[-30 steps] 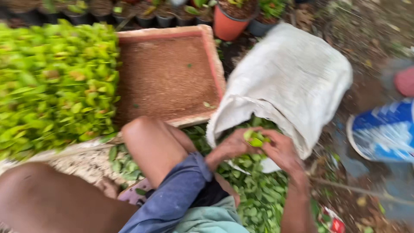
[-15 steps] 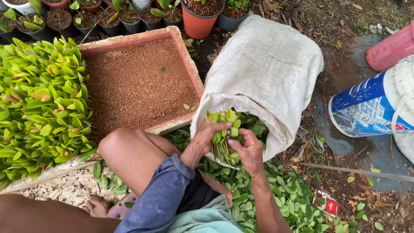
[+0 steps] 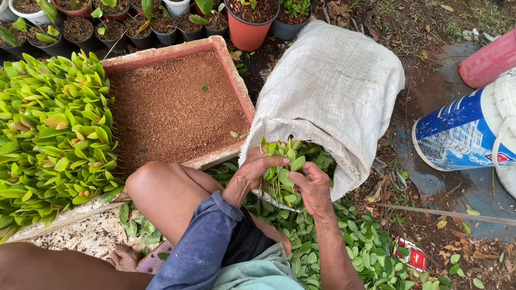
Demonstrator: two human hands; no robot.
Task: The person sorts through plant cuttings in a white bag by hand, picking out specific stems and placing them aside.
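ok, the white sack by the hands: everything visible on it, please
The sack is off-white woven fabric, coarse like plastic weave, slightly soiled and creased. It lies slumped on the dirt, its closed end toward the orange pot, its open mouth facing the person. The rim is rolled back, and green leafy cuttings show inside. Its left edge rests against the corner of the soil-filled tray. The left hand and right hand hold a bunch of cuttings at the mouth. Loose leaves lie below it.

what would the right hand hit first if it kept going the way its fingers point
The right hand points up and left into the bunch of cuttings it already grips with the left hand. Straight on, it would probably meet the left hand's fingers next, though depth is unclear.
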